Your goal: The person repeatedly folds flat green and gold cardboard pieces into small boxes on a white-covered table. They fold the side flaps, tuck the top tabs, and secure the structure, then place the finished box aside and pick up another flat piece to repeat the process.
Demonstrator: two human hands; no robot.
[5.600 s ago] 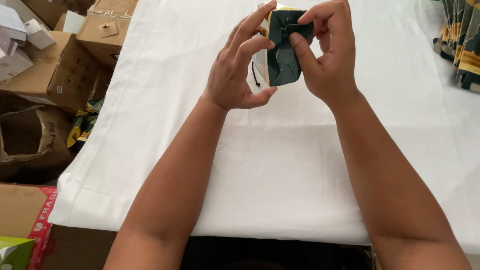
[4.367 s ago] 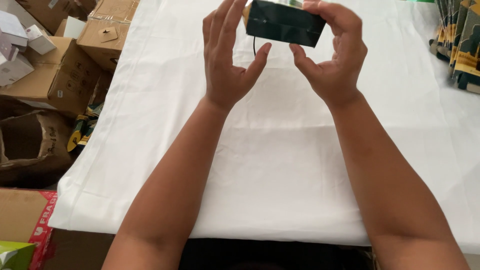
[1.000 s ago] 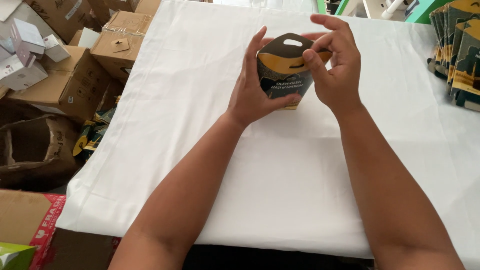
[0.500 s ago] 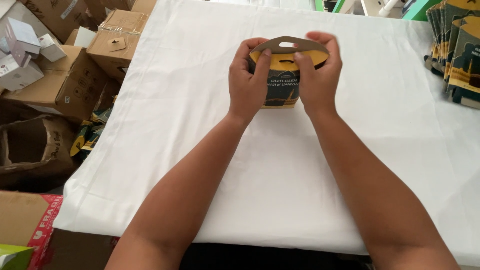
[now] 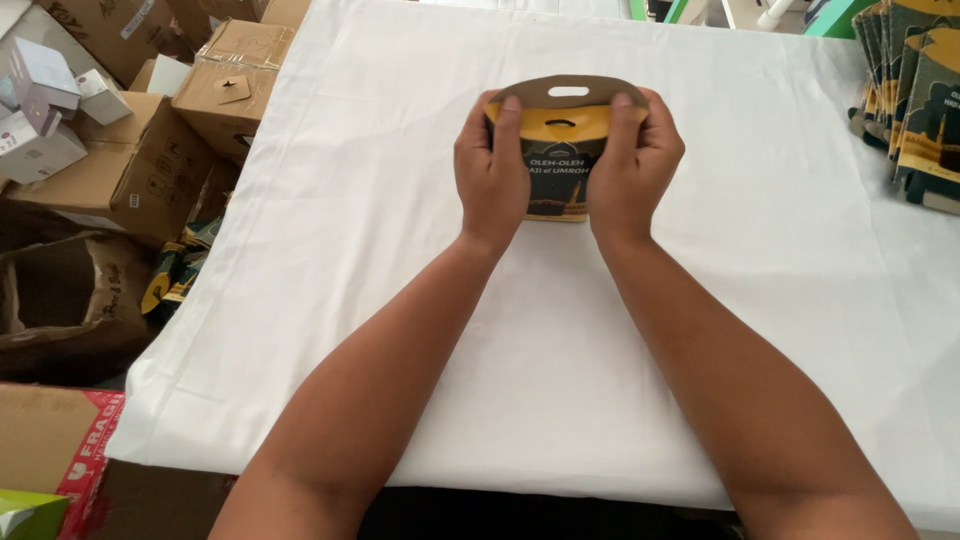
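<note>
A small black and yellow carton box (image 5: pixel 558 165) with a brown arched handle flap and a cut-out slot stands upright on the white cloth-covered table (image 5: pixel 400 250). My left hand (image 5: pixel 492 170) grips its left side, thumb pressed on the top flap. My right hand (image 5: pixel 632 165) grips its right side the same way. Both hands hide the box's side edges.
A stack of flat black and yellow carton blanks (image 5: pixel 915 95) lies at the table's right edge. Brown cardboard boxes (image 5: pixel 130 150) and small white boxes (image 5: pixel 40 110) crowd the floor to the left. A red and brown box (image 5: pixel 60 455) sits at the lower left.
The box has come down from in front of me to stand on the cloth. Both hands shifted to its two sides, thumbs on the top flaps.
</note>
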